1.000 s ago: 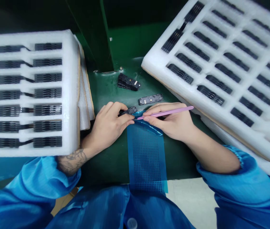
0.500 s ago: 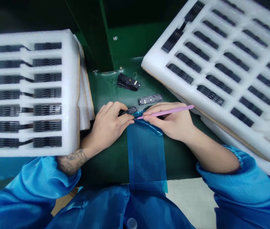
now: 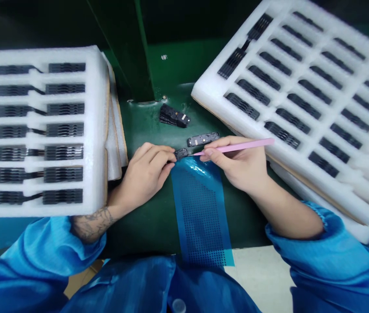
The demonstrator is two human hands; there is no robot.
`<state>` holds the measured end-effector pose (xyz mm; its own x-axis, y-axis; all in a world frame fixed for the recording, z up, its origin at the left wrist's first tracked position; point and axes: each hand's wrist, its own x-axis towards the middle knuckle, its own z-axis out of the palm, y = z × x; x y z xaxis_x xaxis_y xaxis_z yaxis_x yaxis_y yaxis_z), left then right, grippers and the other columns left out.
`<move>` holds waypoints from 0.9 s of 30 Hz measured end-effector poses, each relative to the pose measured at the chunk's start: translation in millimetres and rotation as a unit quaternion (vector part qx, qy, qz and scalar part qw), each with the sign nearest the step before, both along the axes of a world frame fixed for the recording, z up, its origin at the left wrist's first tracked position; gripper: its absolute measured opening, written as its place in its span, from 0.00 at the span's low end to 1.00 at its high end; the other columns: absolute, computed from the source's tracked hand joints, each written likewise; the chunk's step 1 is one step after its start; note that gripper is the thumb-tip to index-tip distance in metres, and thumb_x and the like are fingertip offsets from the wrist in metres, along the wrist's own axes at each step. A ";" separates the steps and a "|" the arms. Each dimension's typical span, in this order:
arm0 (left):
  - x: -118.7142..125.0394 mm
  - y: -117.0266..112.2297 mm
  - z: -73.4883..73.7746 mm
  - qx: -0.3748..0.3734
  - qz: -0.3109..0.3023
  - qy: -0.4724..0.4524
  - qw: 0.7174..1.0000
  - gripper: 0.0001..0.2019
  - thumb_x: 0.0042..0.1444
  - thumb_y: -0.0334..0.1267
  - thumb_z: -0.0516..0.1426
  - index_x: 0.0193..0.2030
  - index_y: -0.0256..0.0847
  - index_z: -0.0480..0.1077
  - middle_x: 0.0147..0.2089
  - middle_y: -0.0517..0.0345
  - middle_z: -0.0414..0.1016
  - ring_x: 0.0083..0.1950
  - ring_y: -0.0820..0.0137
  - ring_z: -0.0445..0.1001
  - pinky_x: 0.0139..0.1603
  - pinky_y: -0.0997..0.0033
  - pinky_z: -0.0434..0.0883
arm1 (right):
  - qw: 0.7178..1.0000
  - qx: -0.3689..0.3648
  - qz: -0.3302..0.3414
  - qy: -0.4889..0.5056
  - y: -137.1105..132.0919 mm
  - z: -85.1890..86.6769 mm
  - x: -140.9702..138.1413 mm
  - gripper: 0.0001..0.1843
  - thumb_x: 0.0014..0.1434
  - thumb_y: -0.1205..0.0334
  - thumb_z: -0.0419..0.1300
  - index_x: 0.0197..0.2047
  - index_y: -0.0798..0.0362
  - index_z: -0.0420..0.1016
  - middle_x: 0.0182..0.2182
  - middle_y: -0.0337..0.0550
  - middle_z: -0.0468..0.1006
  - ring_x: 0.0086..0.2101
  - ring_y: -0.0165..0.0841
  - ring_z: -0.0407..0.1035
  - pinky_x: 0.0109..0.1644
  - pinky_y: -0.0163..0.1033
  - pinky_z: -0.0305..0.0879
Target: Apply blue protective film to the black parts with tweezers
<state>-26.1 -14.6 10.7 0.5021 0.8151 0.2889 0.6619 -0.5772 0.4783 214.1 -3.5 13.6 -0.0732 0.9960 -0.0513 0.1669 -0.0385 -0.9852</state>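
My left hand [image 3: 150, 171] is closed on one end of a small black plastic part [image 3: 181, 153], whose other end sticks out past the fingertips. My right hand [image 3: 239, 163] grips pink tweezers [image 3: 246, 145], their tips at the right end of that part. Any tiny piece between the tips is too small to make out. Beneath both hands lies a blue film strip [image 3: 202, 213] with rows of small dark dots, its far end glossy and slightly raised. A similar black part [image 3: 203, 139] lies flat just beyond the tweezers.
A small stack of black parts [image 3: 174, 115] sits farther back on the green table [image 3: 142, 126]. White foam trays holding black parts stand on the left [image 3: 96, 130] and, tilted, on the right [image 3: 204, 87]. A green post [image 3: 132, 65] rises behind.
The film's far end, lifted and curled between my hands before, now lies flatter. My right hand and the tweezer tips have shifted slightly right and up, showing more of the held part.
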 end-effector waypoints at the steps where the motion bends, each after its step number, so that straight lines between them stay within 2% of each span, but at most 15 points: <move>1: -0.7 -0.7 0.4 0.007 -0.004 -0.013 1.000 0.04 0.64 0.30 0.59 0.45 0.38 0.71 0.51 0.52 0.79 0.51 0.65 0.75 0.53 0.61 0.74 | 1.000 0.009 -0.006 0.014 -0.4 0.6 0.5 0.06 0.57 0.59 0.72 0.34 0.51 0.82 0.28 0.41 0.85 0.28 0.34 0.80 0.32 0.39 0.78; 4: -3.4 -2.4 -1.1 0.025 -0.036 -0.024 0.999 0.07 0.63 0.30 0.61 0.47 0.39 0.72 0.53 0.52 0.79 0.50 0.66 0.74 0.53 0.61 0.75 | 0.998 0.026 -0.024 0.043 -1.5 2.3 2.1 0.08 0.57 0.56 0.71 0.35 0.50 0.82 0.27 0.41 0.84 0.28 0.36 0.80 0.35 0.43 0.81; 7: -5.3 -2.4 -5.0 0.016 -0.064 0.005 0.998 0.07 0.64 0.31 0.60 0.48 0.41 0.74 0.55 0.53 0.79 0.50 0.65 0.74 0.53 0.59 0.75 | 0.999 0.007 -0.029 0.018 -1.4 2.8 1.9 0.10 0.55 0.53 0.72 0.34 0.50 0.82 0.25 0.41 0.84 0.26 0.36 0.79 0.31 0.43 0.80; 11: -5.2 -1.7 -7.2 0.007 -0.064 0.013 0.998 0.07 0.64 0.32 0.60 0.47 0.41 0.76 0.54 0.52 0.79 0.51 0.65 0.75 0.53 0.59 0.75 | 1.000 -0.004 -0.011 -0.021 -0.4 0.4 -1.5 0.09 0.54 0.55 0.73 0.32 0.51 0.82 0.25 0.41 0.83 0.25 0.34 0.78 0.28 0.39 0.77; 17: -3.8 -2.1 -6.0 0.009 -0.064 0.015 0.998 0.07 0.64 0.32 0.60 0.47 0.41 0.77 0.54 0.53 0.79 0.49 0.66 0.75 0.52 0.59 0.75 | 0.996 0.020 0.000 -0.082 -1.7 -3.1 -5.5 0.05 0.56 0.59 0.71 0.34 0.52 0.83 0.31 0.43 0.85 0.30 0.36 0.79 0.33 0.41 0.77; 27: -2.3 -2.2 -6.0 0.022 -0.061 0.012 0.998 0.05 0.64 0.32 0.60 0.45 0.41 0.77 0.52 0.52 0.80 0.48 0.65 0.75 0.50 0.59 0.75 | 0.995 0.030 0.004 -0.096 -1.8 -5.9 -5.5 0.07 0.56 0.57 0.71 0.34 0.50 0.83 0.32 0.43 0.85 0.30 0.36 0.79 0.32 0.41 0.77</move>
